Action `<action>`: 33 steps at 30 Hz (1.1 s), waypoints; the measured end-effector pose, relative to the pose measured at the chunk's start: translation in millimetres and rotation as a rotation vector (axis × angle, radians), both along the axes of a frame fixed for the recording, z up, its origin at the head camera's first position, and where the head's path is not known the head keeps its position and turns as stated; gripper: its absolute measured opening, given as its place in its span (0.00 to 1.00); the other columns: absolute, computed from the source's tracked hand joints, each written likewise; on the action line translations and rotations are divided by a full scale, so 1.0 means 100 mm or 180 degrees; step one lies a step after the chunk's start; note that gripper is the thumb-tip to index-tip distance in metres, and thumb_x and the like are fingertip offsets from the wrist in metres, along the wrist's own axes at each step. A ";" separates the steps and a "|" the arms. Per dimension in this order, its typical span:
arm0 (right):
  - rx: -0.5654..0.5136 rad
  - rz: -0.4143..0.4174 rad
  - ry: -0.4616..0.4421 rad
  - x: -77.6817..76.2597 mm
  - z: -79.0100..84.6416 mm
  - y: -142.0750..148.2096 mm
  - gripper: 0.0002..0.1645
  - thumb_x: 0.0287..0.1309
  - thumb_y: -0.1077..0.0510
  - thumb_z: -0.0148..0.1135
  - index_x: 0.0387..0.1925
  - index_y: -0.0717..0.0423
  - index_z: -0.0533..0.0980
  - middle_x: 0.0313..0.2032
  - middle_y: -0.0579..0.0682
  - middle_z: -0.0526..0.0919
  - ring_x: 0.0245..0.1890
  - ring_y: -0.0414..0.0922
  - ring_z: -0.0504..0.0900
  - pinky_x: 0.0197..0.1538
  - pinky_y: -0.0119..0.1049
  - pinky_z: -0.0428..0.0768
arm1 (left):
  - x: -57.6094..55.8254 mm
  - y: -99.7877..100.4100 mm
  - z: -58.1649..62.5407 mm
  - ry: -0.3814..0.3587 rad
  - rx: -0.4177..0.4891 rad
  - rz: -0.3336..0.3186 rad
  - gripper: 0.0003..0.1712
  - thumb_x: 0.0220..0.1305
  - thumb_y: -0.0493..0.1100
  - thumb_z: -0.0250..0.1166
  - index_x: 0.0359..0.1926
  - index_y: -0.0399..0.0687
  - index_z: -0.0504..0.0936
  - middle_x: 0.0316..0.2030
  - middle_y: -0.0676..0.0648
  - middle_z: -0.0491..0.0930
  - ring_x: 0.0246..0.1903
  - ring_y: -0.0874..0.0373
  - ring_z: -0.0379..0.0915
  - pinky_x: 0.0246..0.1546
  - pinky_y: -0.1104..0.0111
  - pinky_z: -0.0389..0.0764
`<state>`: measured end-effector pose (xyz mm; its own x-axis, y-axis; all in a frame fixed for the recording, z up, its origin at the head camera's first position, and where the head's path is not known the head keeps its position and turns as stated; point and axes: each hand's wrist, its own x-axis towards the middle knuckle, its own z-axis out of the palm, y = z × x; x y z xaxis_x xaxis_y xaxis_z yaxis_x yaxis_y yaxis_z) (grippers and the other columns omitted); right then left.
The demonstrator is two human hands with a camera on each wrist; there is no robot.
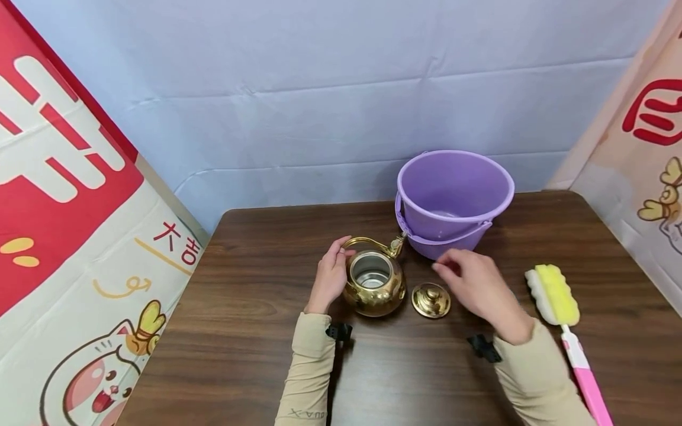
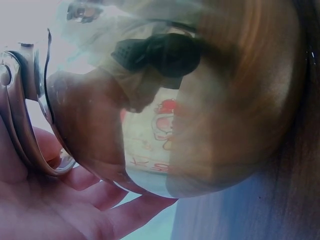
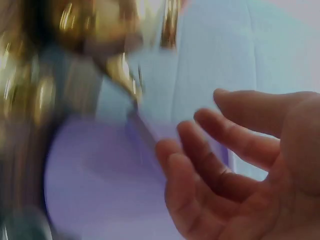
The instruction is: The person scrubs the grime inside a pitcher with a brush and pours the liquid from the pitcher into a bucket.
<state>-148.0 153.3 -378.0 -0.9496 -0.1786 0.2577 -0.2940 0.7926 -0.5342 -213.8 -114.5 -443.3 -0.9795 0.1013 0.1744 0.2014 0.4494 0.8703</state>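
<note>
A shiny brass-coloured teapot (image 1: 375, 300) stands upright on the table with its top uncovered and its silvery inside showing. My left hand (image 1: 331, 275) grips it at the handle side; in the left wrist view, fingers (image 2: 82, 180) pass behind the handle (image 2: 17, 105) and touch the round body. To the teapot's right lies its knobbed lid (image 1: 431, 302). My right hand (image 1: 474, 284) hovers right of the lid and in front of the bucket, holding nothing. Its fingers (image 3: 200, 150) are loosely bent in the right wrist view, where the teapot's spout (image 3: 122, 75) looks blurred.
Behind the lid stands a purple bucket (image 1: 453, 228), its handle hanging down in front, close to the spout tip. A yellow-and-white sponge brush (image 1: 556, 296) with a pink handle lies at the right of the brown wooden table (image 1: 240, 307). Cloth (image 1: 319, 118) hangs behind.
</note>
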 end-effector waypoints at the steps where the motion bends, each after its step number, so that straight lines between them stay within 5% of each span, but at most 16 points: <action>1: 0.0077 -0.0061 0.0051 0.05 0.02 0.10 0.07 0.62 0.58 0.61 0.36 0.56 0.81 0.32 0.54 0.85 0.32 0.51 0.82 0.40 0.51 0.77 | 0.00 0.01 0.00 -0.0020 0.0023 0.0008 0.22 0.77 0.40 0.39 0.65 0.48 0.70 0.49 0.40 0.84 0.55 0.48 0.77 0.60 0.53 0.71; 5: 0.0395 -0.0023 0.0353 0.23 0.03 0.49 0.01 0.55 0.62 0.65 0.31 0.53 0.81 0.26 0.46 0.82 0.26 0.41 0.76 0.31 0.40 0.73 | 0.01 0.01 -0.01 -0.0034 0.0058 0.0031 0.22 0.77 0.41 0.39 0.65 0.48 0.71 0.49 0.40 0.84 0.56 0.47 0.76 0.59 0.52 0.71; 10: 0.0827 0.0457 0.0651 0.44 -0.11 0.96 0.17 0.39 0.66 0.74 0.26 0.44 0.77 0.23 0.31 0.73 0.24 0.26 0.67 0.27 0.31 0.69 | 0.01 0.00 -0.02 -0.0037 0.0035 0.0032 0.22 0.77 0.41 0.39 0.65 0.50 0.71 0.49 0.41 0.84 0.56 0.48 0.75 0.57 0.53 0.72; 17: 0.1336 0.0355 -0.0415 0.79 -0.30 1.44 0.16 0.43 0.64 0.73 0.25 0.44 0.74 0.24 0.34 0.72 0.24 0.25 0.64 0.26 0.30 0.69 | 0.01 0.00 -0.01 0.0003 0.0031 0.0040 0.22 0.76 0.40 0.40 0.64 0.51 0.72 0.49 0.41 0.84 0.57 0.47 0.75 0.57 0.53 0.71; 23: 0.1474 0.0126 -0.1100 0.92 -0.54 1.71 0.11 0.48 0.61 0.71 0.29 0.48 0.75 0.25 0.39 0.72 0.23 0.27 0.64 0.26 0.29 0.69 | 0.02 0.00 0.00 0.0006 0.0016 0.0044 0.22 0.76 0.40 0.40 0.64 0.50 0.72 0.49 0.40 0.84 0.58 0.46 0.74 0.59 0.52 0.70; 33: 0.1427 -0.0122 -0.1147 1.04 -0.77 1.75 0.13 0.52 0.51 0.70 0.35 0.50 0.75 0.25 0.41 0.76 0.24 0.31 0.69 0.27 0.33 0.71 | 0.01 0.00 0.00 0.0015 -0.0024 0.0048 0.22 0.76 0.40 0.40 0.64 0.49 0.71 0.48 0.42 0.84 0.57 0.47 0.75 0.58 0.53 0.71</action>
